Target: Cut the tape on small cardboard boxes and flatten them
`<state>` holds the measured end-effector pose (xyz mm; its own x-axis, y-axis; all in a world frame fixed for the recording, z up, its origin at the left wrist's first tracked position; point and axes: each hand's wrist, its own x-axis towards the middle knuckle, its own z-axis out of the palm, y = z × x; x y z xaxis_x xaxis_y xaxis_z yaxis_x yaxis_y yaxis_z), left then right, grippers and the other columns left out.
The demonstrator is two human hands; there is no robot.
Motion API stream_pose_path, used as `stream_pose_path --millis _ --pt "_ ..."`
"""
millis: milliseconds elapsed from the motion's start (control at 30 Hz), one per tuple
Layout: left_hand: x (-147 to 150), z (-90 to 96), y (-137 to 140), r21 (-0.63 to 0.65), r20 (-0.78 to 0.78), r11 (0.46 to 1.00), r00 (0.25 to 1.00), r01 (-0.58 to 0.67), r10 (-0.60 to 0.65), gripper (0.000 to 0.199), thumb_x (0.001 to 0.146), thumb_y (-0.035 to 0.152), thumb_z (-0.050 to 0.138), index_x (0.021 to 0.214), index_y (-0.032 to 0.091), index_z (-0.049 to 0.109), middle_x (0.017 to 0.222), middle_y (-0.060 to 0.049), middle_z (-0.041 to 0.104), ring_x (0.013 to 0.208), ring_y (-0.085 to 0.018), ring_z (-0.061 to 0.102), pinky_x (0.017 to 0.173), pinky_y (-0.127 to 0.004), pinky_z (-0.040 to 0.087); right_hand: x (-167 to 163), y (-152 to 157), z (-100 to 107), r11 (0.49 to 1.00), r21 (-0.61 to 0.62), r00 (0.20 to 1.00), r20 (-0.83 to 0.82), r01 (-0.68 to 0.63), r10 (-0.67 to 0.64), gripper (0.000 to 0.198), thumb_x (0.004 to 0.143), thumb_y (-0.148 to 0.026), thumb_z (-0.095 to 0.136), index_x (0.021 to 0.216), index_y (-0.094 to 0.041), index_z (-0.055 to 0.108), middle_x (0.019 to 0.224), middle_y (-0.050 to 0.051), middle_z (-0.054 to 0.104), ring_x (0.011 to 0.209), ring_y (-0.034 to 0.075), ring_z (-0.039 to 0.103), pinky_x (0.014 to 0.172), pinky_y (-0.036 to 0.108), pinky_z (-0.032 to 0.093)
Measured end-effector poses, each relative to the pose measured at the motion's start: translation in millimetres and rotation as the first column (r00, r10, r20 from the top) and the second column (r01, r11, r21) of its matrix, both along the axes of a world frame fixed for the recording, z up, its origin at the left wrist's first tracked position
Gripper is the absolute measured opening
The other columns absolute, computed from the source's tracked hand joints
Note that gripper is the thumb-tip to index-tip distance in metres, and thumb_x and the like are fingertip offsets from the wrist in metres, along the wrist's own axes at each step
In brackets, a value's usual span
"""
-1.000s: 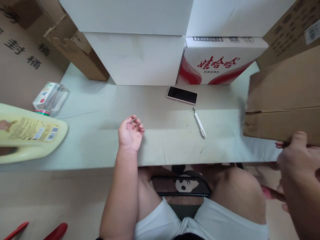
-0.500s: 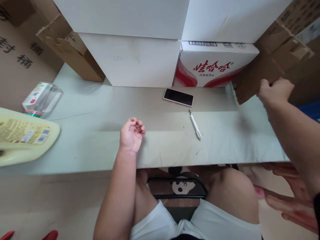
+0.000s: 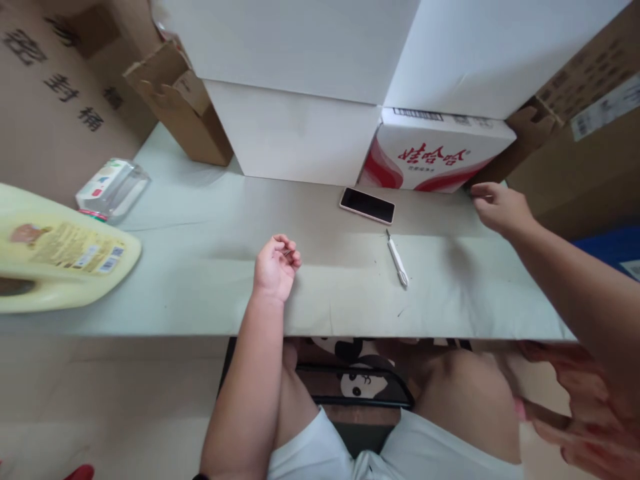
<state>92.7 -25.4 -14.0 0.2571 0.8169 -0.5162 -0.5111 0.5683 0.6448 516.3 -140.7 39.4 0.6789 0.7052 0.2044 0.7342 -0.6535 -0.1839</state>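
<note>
My left hand (image 3: 277,268) rests palm up above the table, its fingers curled in. A thin glint shows between the fingertips, too small to name. My right hand (image 3: 503,208) is at the right, by the lower corner of the red-and-white carton (image 3: 435,157) and the brown cardboard box (image 3: 525,137). Its fingers are bent together, and their tips are partly hidden, so what they hold, if anything, does not show. Between my hands lie a white seam ripper-like tool (image 3: 398,261) with a thin dark tip and a phone (image 3: 367,205) with a dark screen.
White boxes (image 3: 295,130) stand stacked along the back of the table (image 3: 190,287). At left are a pale yellow jug (image 3: 65,253), a clear plastic bottle (image 3: 114,190) on its side and an open narrow cardboard box (image 3: 193,120). A blue object (image 3: 613,250) lies at far right.
My right hand has moved left and away from where it gripped the brown cardboard box, which now sits farther back beside the carton. The view has shifted slightly; my left hand keeps its pose.
</note>
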Motion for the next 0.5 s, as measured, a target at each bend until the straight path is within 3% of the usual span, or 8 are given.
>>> stream_pose_path --millis 133,267,333,500 --pt "-7.5 2.7 7.0 -0.024 0.051 0.998 0.997 -0.058 0.059 0.013 0.065 0.02 0.058 0.077 0.019 0.052 0.062 0.005 0.054 0.046 -0.007 0.05 0.048 -0.018 0.038 -52.3 49.8 -0.4 0.973 0.058 0.963 -0.141 -0.223 0.23 0.032 0.081 -0.012 0.058 0.107 -0.019 0.075 0.111 0.015 0.078 0.096 0.023 0.072 0.095 0.036 0.054" --pt "-19.2 5.7 17.5 -0.023 0.106 0.995 0.989 -0.1 0.102 0.013 0.066 0.022 0.058 0.077 0.019 0.052 0.062 0.005 0.053 0.047 -0.007 0.048 0.049 -0.018 0.036 -133.5 122.0 -8.7 0.877 0.112 0.856 -0.19 -0.467 0.48 0.032 0.082 -0.016 0.058 0.11 -0.02 0.074 0.111 0.011 0.078 0.097 0.024 0.073 0.099 0.041 0.056" --pt "-25.7 6.8 22.4 -0.033 0.128 0.992 0.984 -0.121 0.124 0.013 0.066 0.023 0.058 0.078 0.019 0.051 0.062 0.006 0.053 0.047 -0.007 0.048 0.05 -0.018 0.035 -180.9 161.6 -14.8 0.797 0.14 0.768 -0.214 -0.587 0.604 0.035 0.083 -0.018 0.056 0.113 -0.019 0.072 0.109 0.011 0.077 0.094 0.024 0.073 0.096 0.042 0.058" --pt "-47.3 7.1 32.4 -0.082 0.148 0.98 0.97 -0.183 0.194 0.011 0.069 0.024 0.057 0.077 0.019 0.05 0.062 0.006 0.051 0.047 -0.006 0.047 0.052 -0.018 0.034 -300.0 262.4 -29.7 0.532 0.251 0.499 -0.185 -0.809 0.847 0.037 0.08 -0.015 0.052 0.112 -0.019 0.07 0.119 0.012 0.072 0.096 0.023 0.071 0.096 0.041 0.059"
